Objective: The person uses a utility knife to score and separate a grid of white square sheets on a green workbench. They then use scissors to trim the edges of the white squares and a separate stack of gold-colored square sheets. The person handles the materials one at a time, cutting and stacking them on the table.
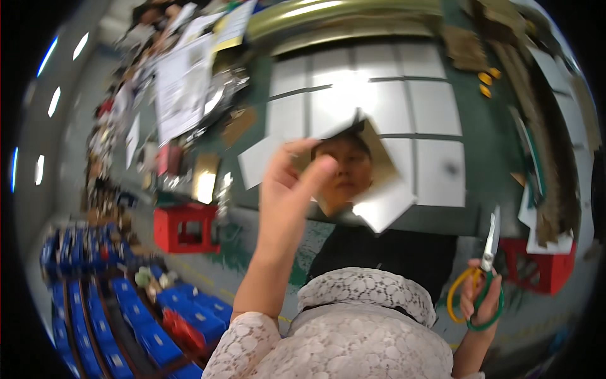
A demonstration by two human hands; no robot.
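Note:
My left hand [287, 180] is raised over the near edge of the table, thumb and fingers closed on the left edge of a square mirror sheet [382, 158]. The sheet is tilted, with a gold-toned reflection over most of it and a bright white lower corner. At the lower right, my right hand [483, 302] grips a pair of scissors [490, 247] by its handles, one loop yellow-orange and the other green. The blades point up, away from me. Beyond the mirror sheet, pale square sheets [435, 107] lie in rows, one reflecting a bright light.
The dark green table [252, 142] carries a long gold roll [341, 19] at its far side, papers [183, 82] at left, and cardboard [467, 47] with small yellow pieces [485, 79] at right. Red stools [184, 227] stand below it. Blue bins [158, 341] fill the lower left.

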